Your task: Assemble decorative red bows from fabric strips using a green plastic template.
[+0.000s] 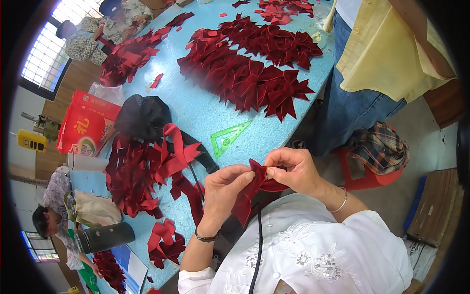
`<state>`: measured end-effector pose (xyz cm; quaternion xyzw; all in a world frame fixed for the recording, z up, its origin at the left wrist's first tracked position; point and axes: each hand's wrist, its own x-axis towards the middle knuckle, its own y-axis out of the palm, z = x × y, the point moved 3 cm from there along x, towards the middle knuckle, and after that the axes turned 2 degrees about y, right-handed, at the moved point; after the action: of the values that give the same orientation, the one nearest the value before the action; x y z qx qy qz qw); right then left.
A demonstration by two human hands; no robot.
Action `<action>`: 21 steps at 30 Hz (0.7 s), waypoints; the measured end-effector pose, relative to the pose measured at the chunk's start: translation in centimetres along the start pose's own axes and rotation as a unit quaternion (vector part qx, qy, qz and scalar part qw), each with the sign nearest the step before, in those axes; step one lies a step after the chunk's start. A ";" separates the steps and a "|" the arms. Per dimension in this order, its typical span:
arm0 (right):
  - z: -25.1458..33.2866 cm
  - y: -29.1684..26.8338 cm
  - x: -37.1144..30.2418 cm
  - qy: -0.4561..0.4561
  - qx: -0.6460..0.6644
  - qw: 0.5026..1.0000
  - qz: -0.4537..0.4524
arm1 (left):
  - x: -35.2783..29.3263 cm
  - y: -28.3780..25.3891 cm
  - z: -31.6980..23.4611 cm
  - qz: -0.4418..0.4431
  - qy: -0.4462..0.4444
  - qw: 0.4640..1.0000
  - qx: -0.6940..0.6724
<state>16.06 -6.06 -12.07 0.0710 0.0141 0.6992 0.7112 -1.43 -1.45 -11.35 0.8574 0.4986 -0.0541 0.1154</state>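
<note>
Over my lap, just off the table's edge, my left hand and my right hand pinch a dark red velvet ribbon bow between them. The left thumb and fingers grip its middle. Fingertips of the right hand are closed on it close by, and part of the bow is hidden behind them. Left of my left hand lie a pile of dark red bows and a looped brighter red ribbon strip. A green triangular ruler rests on the blue table beyond my hands.
Rows of finished-looking bows cover the far table. A black mesh bag, red gift bag and dark bottle stand left. At right, a person in yellow stands near a red stool. A black cable hangs before me.
</note>
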 end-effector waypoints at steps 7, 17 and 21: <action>0.1 -0.1 -0.2 0.014 -0.023 0.999 -0.031 | 0.1 0.2 -0.1 0.056 0.026 0.997 -0.056; 0.1 0.3 -0.1 -0.050 -0.048 0.998 -0.004 | -0.3 0.2 -0.6 0.023 -0.021 0.998 -0.046; 0.2 0.3 -0.3 -0.021 -0.041 0.999 -0.020 | -0.3 0.1 -0.3 0.027 0.009 0.999 -0.038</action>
<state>15.79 -6.37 -11.84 0.0567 -0.0280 0.6832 0.7274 -1.55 -1.70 -10.98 0.8661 0.4780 -0.0239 0.1446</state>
